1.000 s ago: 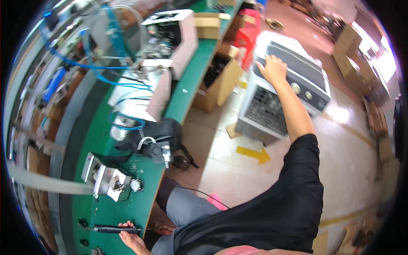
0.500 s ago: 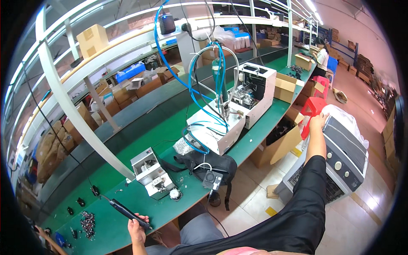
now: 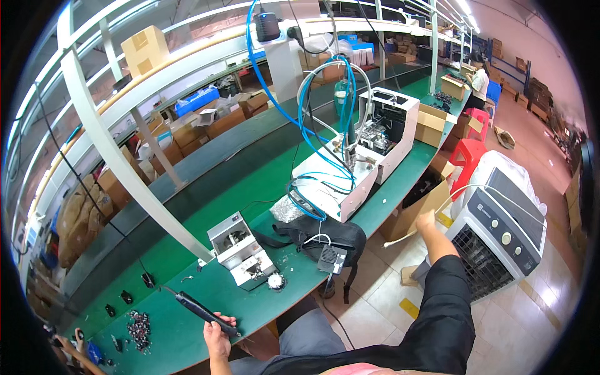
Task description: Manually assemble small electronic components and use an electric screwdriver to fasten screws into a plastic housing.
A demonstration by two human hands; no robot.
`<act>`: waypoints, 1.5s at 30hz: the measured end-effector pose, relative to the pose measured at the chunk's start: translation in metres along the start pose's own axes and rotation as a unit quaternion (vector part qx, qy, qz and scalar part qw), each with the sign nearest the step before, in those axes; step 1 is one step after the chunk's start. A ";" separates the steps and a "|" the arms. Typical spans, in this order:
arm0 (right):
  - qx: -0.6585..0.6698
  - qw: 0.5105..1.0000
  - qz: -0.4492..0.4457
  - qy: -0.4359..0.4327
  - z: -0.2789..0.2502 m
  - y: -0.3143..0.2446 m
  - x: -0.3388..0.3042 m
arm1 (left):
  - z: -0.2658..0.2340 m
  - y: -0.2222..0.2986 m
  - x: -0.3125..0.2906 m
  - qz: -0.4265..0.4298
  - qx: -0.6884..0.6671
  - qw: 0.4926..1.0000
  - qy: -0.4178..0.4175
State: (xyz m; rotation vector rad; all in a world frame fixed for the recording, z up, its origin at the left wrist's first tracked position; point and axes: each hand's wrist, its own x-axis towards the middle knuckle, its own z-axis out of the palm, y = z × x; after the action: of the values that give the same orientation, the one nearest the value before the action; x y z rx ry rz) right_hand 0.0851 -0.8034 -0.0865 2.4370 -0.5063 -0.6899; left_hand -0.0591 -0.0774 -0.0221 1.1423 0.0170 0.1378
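Observation:
My left hand [image 3: 219, 334] is closed around a black electric screwdriver [image 3: 195, 308], held above the green bench near its front edge. A cable runs off the screwdriver's far end. Out over the floor to the right, my right hand [image 3: 427, 223] is closed on a whitish power cord [image 3: 459, 191]. The cord's short end hangs to the left of my hand, and its other part loops over the top of a grey air cooler [image 3: 480, 253]. On the bench ahead of my left hand stands a small metal machine [image 3: 245, 253] with a white dial.
Small dark parts [image 3: 139, 331] lie piled on the bench [image 3: 181, 340]. A black bag [image 3: 344, 237] and a white machine [image 3: 325, 181] with blue hoses stand further along. Cardboard boxes [image 3: 409, 215] and a red stool [image 3: 465, 156] are by the aisle. Another person's hand [image 3: 79, 337] shows far left.
My right hand has come off the cooler's top and moved down and left, now with the power cord in it. My left hand keeps hold of the screwdriver. The whole view has shifted slightly.

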 end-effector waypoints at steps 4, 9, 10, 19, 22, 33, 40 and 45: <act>-0.018 0.996 -0.078 -0.025 0.017 -0.046 -0.048 | 0.000 0.005 -0.004 -0.018 -0.005 1.000 -0.001; 0.003 0.976 -0.218 -0.011 0.038 -0.053 -0.092 | -0.002 0.004 -0.002 -0.024 -0.017 1.000 -0.008; 0.007 0.969 -0.249 0.006 0.033 -0.051 -0.100 | -0.003 0.005 -0.002 -0.018 -0.021 1.000 -0.012; 0.091 0.922 -0.339 0.166 -0.107 0.012 -0.188 | -0.003 0.005 -0.001 -0.025 -0.025 0.999 -0.008; 0.224 0.825 -0.317 0.410 -0.144 0.044 -0.166 | 0.001 0.002 -0.001 -0.017 -0.014 1.000 -0.003; 0.469 0.536 -0.012 0.702 -0.423 0.164 -0.118 | 0.005 -0.009 -0.008 0.043 0.102 0.994 -0.014; 0.618 0.444 -0.125 0.637 -0.556 0.134 -0.076 | 0.004 -0.010 -0.011 0.053 0.100 0.994 0.002; 0.681 0.525 -0.204 0.468 -0.597 0.123 -0.061 | -0.019 -0.023 -0.011 0.077 0.115 0.990 0.005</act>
State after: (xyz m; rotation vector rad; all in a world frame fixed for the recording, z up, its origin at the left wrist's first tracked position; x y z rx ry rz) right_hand 0.3521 -0.6284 0.4367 3.7016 0.1812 1.6274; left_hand -0.0690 -0.0712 -0.0514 1.3741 -0.0485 0.2841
